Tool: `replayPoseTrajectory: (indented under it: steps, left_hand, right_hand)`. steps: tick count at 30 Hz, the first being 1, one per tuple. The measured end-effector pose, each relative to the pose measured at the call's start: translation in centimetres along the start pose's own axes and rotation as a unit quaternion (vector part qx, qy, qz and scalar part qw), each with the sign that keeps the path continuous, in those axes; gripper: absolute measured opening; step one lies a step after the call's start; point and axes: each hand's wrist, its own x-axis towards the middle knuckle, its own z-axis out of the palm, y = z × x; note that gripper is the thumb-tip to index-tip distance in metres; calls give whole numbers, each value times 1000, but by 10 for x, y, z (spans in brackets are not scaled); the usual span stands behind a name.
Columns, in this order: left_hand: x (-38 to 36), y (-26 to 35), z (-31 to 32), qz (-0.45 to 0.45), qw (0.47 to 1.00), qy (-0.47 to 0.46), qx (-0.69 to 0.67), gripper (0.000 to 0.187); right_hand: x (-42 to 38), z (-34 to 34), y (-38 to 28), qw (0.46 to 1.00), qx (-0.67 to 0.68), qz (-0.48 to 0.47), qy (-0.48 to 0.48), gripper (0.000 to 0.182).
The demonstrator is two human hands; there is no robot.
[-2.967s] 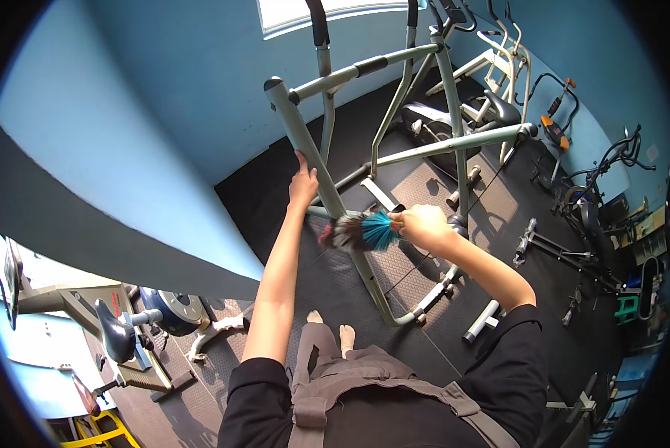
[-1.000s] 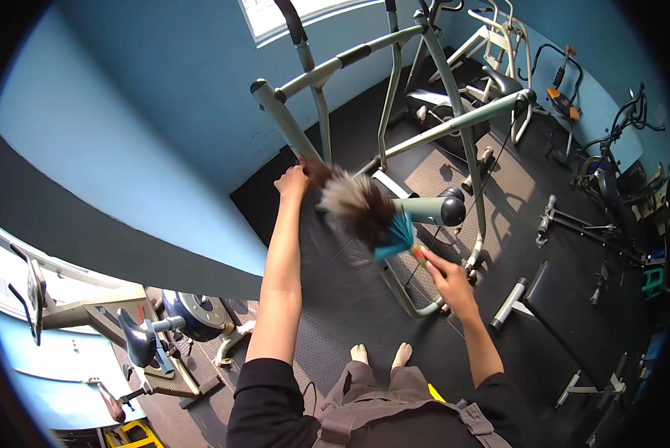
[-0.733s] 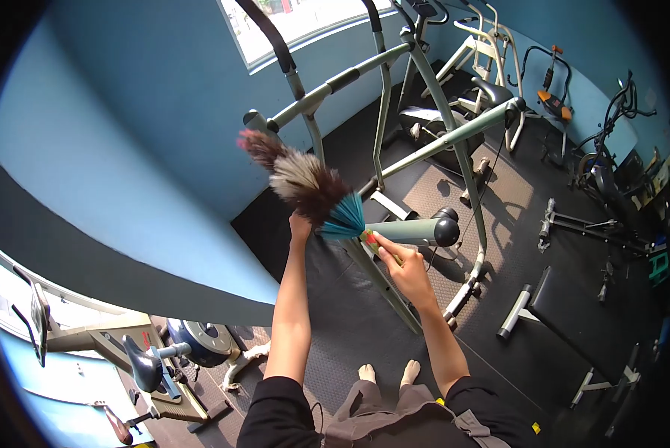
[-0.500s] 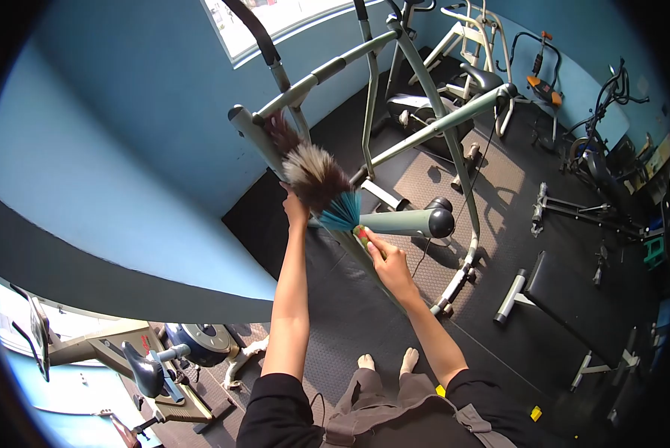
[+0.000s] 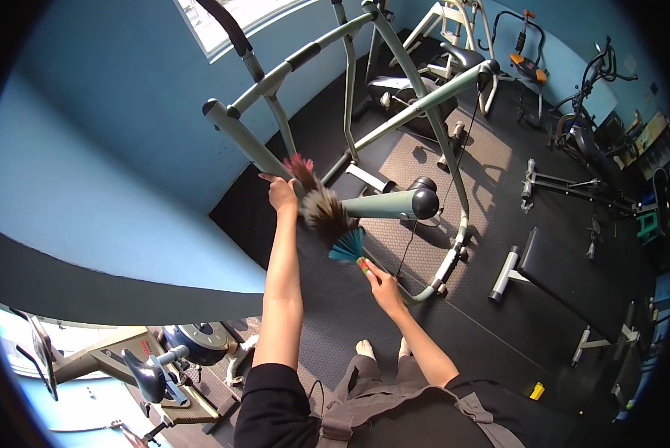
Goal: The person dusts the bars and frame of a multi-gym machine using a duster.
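Note:
My right hand (image 5: 383, 287) is closed round the short handle of a feather duster (image 5: 324, 213). Its teal base fans out into brown and grey feathers with a reddish tip, which lie against the grey-green tube frame (image 5: 245, 138) of an exercise machine. Further up that same slanting tube, my left hand (image 5: 280, 192) grips the frame, fingers wrapped round it. A horizontal padded bar with a black round end cap (image 5: 425, 203) juts out to the right, just beyond the duster. The feathers hide part of the tube.
A blue curved wall (image 5: 103, 194) rises close on my left. Behind it at lower left stands an exercise bike (image 5: 144, 373). To the right are a black bench (image 5: 551, 272) and several other machines. A yellow object (image 5: 537, 390) lies on the dark mat floor.
The duster has moved down along the tube, toward me, with my right hand. My left hand remains on the frame. The view has shifted slightly.

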Motion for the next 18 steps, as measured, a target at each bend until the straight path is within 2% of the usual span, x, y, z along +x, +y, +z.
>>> replayPoseTrajectory:
  steps: [5,8,9,10,12,13,14,15,16,18]
  left_hand:
    - [-3,4,-11,-3,999,-29,-13,94]
    - [3,-2,-6,11,999,-38,21,98]
    - [4,1,-17,-2,999,-43,11,81]
    - [11,-1,-23,-8,996,-81,25,57]
    - [4,18,-55,8,992,-115,50,43]
    - [0,30,-69,57,989,-136,24,39]
    - [-4,40,-71,60,988,-137,25,39]
    - [-7,51,-72,94,980,-128,-123,36]
    - [-13,63,-72,125,948,-115,-269,33]
    - [-43,100,-99,187,894,-66,-401,28]
  right_hand:
    - [-55,-35,76,999,-26,-4,21,30]
    - [-93,-78,69,994,-52,-66,66,28]
    - [-103,-90,69,985,-70,-124,99,29]
    - [-111,-105,69,981,-91,-131,106,29]
    - [-120,-126,68,966,-125,-170,150,30]
    - [-122,-132,60,961,-111,-178,179,30]
    - [-122,-131,61,961,-110,-176,181,30]
    - [-120,-128,66,957,-100,-186,200,29]
    - [-118,-124,72,951,-91,-197,219,29]
    - [-112,-106,86,952,-65,-195,227,28]
